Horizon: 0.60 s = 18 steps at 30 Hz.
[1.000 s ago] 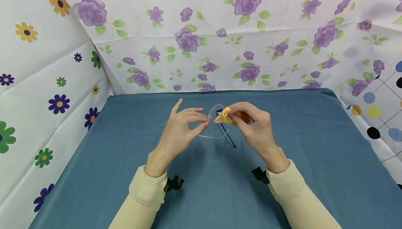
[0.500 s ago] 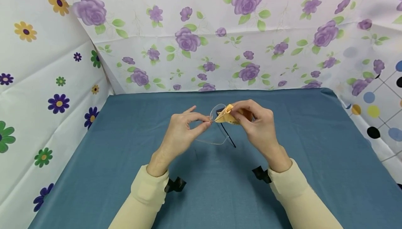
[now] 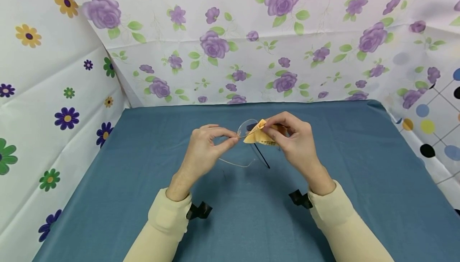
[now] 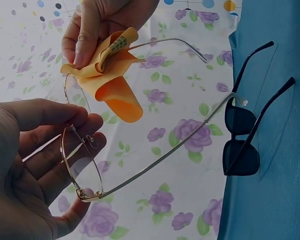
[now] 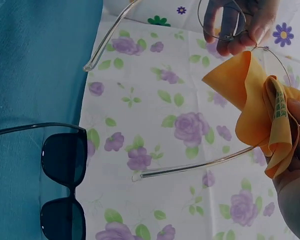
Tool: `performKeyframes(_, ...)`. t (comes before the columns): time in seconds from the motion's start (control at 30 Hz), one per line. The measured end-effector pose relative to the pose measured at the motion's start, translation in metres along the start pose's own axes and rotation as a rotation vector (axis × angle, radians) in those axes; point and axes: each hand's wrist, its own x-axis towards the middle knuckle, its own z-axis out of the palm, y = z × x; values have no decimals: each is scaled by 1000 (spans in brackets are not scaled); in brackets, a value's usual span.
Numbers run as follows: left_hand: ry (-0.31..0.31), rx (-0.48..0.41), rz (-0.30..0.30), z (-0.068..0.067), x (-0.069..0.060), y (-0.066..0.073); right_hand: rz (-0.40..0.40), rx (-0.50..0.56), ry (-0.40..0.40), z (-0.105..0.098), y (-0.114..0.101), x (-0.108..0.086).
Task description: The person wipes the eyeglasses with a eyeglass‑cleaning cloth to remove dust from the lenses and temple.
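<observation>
Apparently wipes wire-rimmed eyeglasses (image 3: 247, 127) above the tabletop (image 3: 143, 174), pinches them with the left hand (image 3: 208, 146), grips a yellow-orange cloth (image 4: 119, 97) against them with the right hand (image 3: 296, 138), and probably needs gentle rubbing next.

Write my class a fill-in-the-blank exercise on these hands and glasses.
Of left hand and right hand, only the ____ grips the yellow cloth.
The sunglasses have lenses not lighter than those of the wire-framed glasses, but ____.
The number of hands touching the sunglasses is ____.

Missing words: right; darker; zero.
</observation>
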Motion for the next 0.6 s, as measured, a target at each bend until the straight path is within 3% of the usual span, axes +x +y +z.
performKeyframes(0.23, 6, -48, -38, -2, 0, 0, 67, 17, -7, -2, 1, 1)
performKeyframes(0.6, 34, -246, -144, -20, -1, -2, 116, 43, -10, -4, 1, 2)
